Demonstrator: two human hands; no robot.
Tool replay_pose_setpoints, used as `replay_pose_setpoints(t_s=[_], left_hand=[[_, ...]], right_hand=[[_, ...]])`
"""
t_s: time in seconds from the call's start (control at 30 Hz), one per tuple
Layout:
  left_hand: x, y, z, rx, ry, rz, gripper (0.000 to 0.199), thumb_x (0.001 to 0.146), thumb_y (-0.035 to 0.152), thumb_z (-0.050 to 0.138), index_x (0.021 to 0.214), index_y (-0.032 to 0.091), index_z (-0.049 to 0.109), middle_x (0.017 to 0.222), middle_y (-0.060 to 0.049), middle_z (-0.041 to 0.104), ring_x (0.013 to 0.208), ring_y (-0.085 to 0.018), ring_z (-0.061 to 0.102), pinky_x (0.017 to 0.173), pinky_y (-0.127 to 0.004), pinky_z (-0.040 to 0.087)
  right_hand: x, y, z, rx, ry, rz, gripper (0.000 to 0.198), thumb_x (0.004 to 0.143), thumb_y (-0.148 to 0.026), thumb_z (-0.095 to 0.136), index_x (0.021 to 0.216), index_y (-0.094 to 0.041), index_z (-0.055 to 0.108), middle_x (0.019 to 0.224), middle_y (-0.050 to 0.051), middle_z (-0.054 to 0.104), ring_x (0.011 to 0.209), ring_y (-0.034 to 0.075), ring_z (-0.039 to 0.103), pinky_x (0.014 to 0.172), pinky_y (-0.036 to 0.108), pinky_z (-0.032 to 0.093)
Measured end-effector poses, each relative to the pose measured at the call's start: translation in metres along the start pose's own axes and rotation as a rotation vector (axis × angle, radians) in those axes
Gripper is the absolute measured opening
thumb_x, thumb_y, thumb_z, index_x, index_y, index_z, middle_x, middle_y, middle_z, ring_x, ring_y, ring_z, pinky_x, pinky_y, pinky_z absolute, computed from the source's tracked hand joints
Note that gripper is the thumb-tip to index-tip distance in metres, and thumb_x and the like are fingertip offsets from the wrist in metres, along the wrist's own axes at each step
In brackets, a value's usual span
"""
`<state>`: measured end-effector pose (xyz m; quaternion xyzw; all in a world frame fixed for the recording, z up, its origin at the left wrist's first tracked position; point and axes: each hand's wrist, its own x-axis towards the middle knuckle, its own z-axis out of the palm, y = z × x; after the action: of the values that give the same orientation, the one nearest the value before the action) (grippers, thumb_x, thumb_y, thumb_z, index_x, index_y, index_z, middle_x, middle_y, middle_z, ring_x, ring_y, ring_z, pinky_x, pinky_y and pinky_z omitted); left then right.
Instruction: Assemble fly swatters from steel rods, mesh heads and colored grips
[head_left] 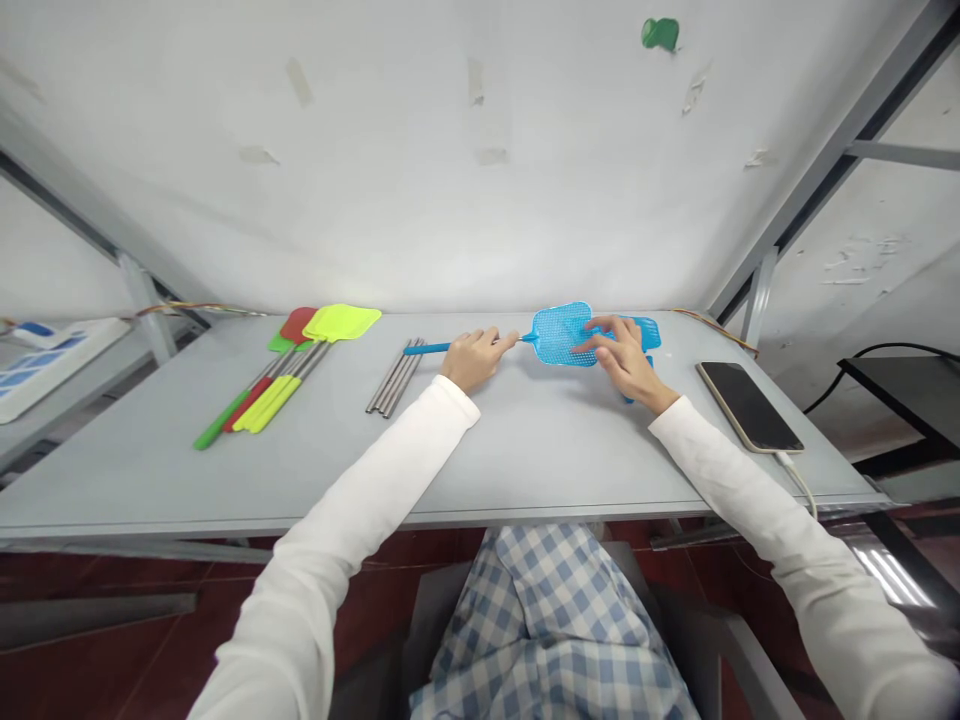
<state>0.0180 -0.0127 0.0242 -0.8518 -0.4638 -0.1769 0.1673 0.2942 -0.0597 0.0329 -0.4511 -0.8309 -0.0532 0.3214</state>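
Note:
A blue fly swatter (pixel 556 336) lies crosswise above the table, its mesh head to the right and its blue handle to the left. My left hand (pixel 478 358) is closed around its metal shaft. Over the right edge of the mesh head, my right hand (pixel 628 358) has its fingers spread; whether the fingertips touch the mesh I cannot tell. More blue swatter heads (pixel 646 332) lie behind and beneath my right hand, partly hidden. Near the handle's left end, several metal tubes (pixel 396 382) rest side by side on the table.
At the left of the grey table (pixel 337 480) several fly swatters (pixel 281 385) in green, red and yellow lie together. A phone (pixel 750 405) with a white charging cable (pixel 799 480) is on the right. Behind the table stands a white wall (pixel 420 220).

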Motion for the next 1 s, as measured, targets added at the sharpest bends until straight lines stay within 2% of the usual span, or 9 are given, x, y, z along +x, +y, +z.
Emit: replay_pose_setpoints(t_s=[0.07,0.17,0.3,0.4,0.6,0.73,0.83,0.9,1.0], left_hand=[[0.001,0.001,0.0,0.001,0.011,0.043,0.043,0.098,0.021,0.027,0.123,0.026,0.062,0.09,-0.011,0.064,0.084,-0.02,0.058,0.073,-0.032,0.038],[0.002,0.003,-0.001,-0.017,0.037,0.102,0.047,0.097,0.015,0.024,0.124,0.024,0.062,0.089,-0.011,0.064,0.086,-0.02,0.057,0.076,-0.032,0.038],[-0.001,0.007,0.001,-0.081,0.044,0.093,0.043,0.1,0.031,0.026,0.119,0.024,0.063,0.086,-0.01,0.064,0.078,-0.018,0.058,0.065,-0.028,0.037],[-0.003,0.01,0.001,-0.099,0.026,0.05,0.047,0.1,0.045,0.025,0.111,0.025,0.066,0.08,-0.009,0.063,0.07,-0.016,0.059,0.056,-0.025,0.031],[-0.002,0.011,-0.004,-0.057,-0.057,-0.01,0.047,0.1,0.048,0.027,0.108,0.027,0.068,0.076,-0.008,0.064,0.066,-0.017,0.059,0.053,-0.026,0.026],[-0.003,0.011,-0.008,-0.035,-0.075,-0.057,0.041,0.099,0.043,0.031,0.108,0.028,0.068,0.08,-0.008,0.067,0.066,-0.016,0.059,0.053,-0.027,0.024],[-0.004,0.013,-0.01,0.002,-0.12,-0.047,0.04,0.099,0.041,0.031,0.108,0.029,0.068,0.081,-0.008,0.068,0.067,-0.018,0.06,0.052,-0.028,0.021],[-0.004,0.014,-0.01,0.017,-0.145,-0.03,0.04,0.099,0.041,0.031,0.108,0.029,0.069,0.081,-0.008,0.068,0.068,-0.018,0.06,0.052,-0.028,0.019],[-0.005,0.017,-0.012,0.027,-0.148,-0.026,0.041,0.099,0.04,0.03,0.11,0.03,0.068,0.081,-0.008,0.068,0.068,-0.019,0.06,0.052,-0.029,0.018]], right_hand=[[0.001,0.001,0.006,0.064,0.119,0.144,0.052,0.097,-0.056,0.025,0.124,-0.024,0.056,0.13,0.013,0.049,0.116,0.028,0.047,0.1,0.049,0.038],[0.005,0.006,0.018,0.306,0.209,0.389,0.073,0.083,-0.067,0.051,0.139,-0.021,0.039,0.135,0.016,0.047,0.11,0.027,0.052,0.09,0.045,0.048],[0.01,0.013,0.023,0.846,0.201,0.619,0.056,0.076,-0.06,0.064,0.117,-0.023,0.059,0.106,0.007,0.065,0.096,0.022,0.061,0.082,0.038,0.052],[0.013,0.013,0.018,1.019,0.253,0.724,0.042,0.068,-0.047,0.074,0.101,-0.022,0.066,0.09,0.003,0.067,0.086,0.019,0.062,0.075,0.034,0.05],[0.013,0.013,0.009,1.072,0.277,0.597,0.033,0.061,-0.034,0.079,0.091,-0.026,0.07,0.09,-0.001,0.065,0.08,0.015,0.058,0.07,0.029,0.046],[0.011,0.013,0.006,0.874,0.296,0.377,0.013,0.067,-0.035,0.078,0.066,-0.025,0.068,0.095,0.001,0.064,0.093,0.018,0.058,0.084,0.035,0.046],[0.01,0.012,0.002,0.642,0.271,0.243,0.035,0.077,-0.042,0.07,0.049,-0.023,0.063,0.096,0.004,0.063,0.099,0.02,0.056,0.097,0.041,0.041],[0.009,0.012,0.0,0.602,0.258,0.249,0.034,0.08,-0.047,0.067,0.054,-0.025,0.067,0.099,0.004,0.063,0.1,0.021,0.056,0.097,0.042,0.041],[0.008,0.014,0.001,0.679,0.197,0.42,0.026,0.083,-0.053,0.061,0.088,-0.031,0.073,0.11,0.003,0.063,0.103,0.022,0.057,0.089,0.039,0.046]])
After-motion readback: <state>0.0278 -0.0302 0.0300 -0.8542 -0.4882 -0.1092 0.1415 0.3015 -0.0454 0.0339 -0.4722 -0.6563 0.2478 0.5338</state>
